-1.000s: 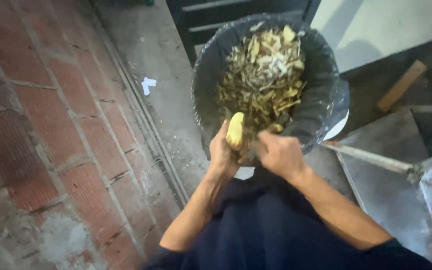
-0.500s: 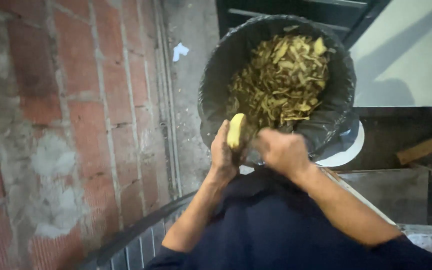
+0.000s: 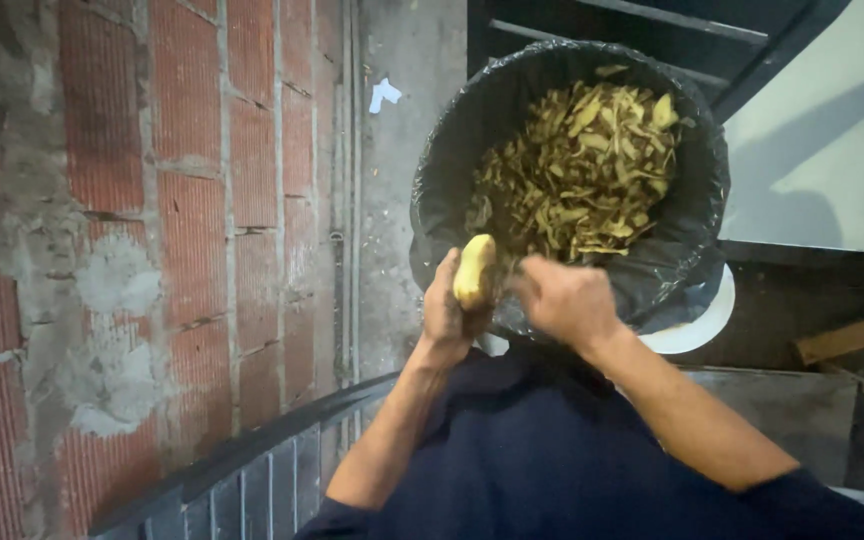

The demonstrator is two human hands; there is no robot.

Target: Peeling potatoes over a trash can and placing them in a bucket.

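Yellow, half-peeled potato (image 3: 474, 270) sits gripped in the left hand (image 3: 449, 312) while the right hand (image 3: 562, 300), closed on something I cannot make out, works it over the black-lined bin (image 3: 692, 215) so pale peelings (image 3: 577, 170) drop inside.

Pale yellow potato (image 3: 474, 270), black bin liner (image 3: 452, 170), tan peelings (image 3: 582, 160), red brick wall (image 3: 182, 200).

A yellow peeled potato (image 3: 474, 270) is gripped upright in the left hand (image 3: 449, 312); the right hand (image 3: 564, 300) is closed just beside it, over a black-lined bin (image 3: 692, 210) of peelings (image 3: 582, 165).
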